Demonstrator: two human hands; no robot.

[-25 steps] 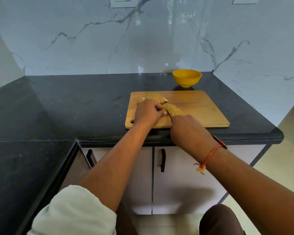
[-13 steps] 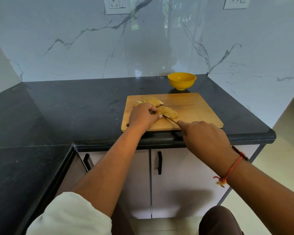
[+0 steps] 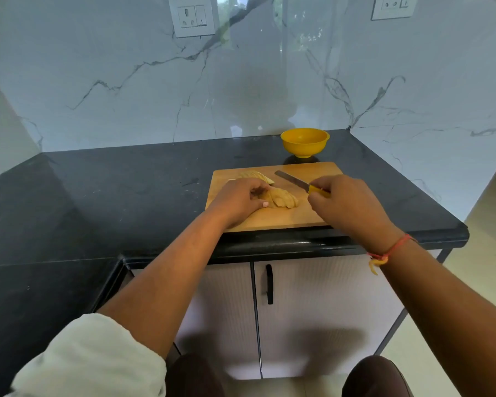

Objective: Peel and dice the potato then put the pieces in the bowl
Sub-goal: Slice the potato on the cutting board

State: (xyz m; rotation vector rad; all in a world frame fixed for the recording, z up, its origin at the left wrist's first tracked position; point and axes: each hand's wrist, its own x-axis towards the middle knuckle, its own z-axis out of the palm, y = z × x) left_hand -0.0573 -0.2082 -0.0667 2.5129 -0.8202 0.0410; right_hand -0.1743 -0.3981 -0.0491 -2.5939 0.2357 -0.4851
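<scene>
Two groups of peeled, sliced potato lie on the wooden cutting board: a near group and a far group. My left hand grips the left end of the near potato slices with curled fingers. My right hand holds a knife by its yellow handle; the blade points up and left, lifted off the potato, to the right of the slices. A yellow bowl stands behind the board near the wall; I see nothing inside it.
The board sits close to the front edge of a black stone counter that wraps around to the left. Marble walls with two sockets enclose the back and right. Cabinet doors with black handles are below.
My right hand drew the knife out of the near potato slices and swung it to the right, blade now clear of them. My left hand stayed on the slices. The view moved closer.
</scene>
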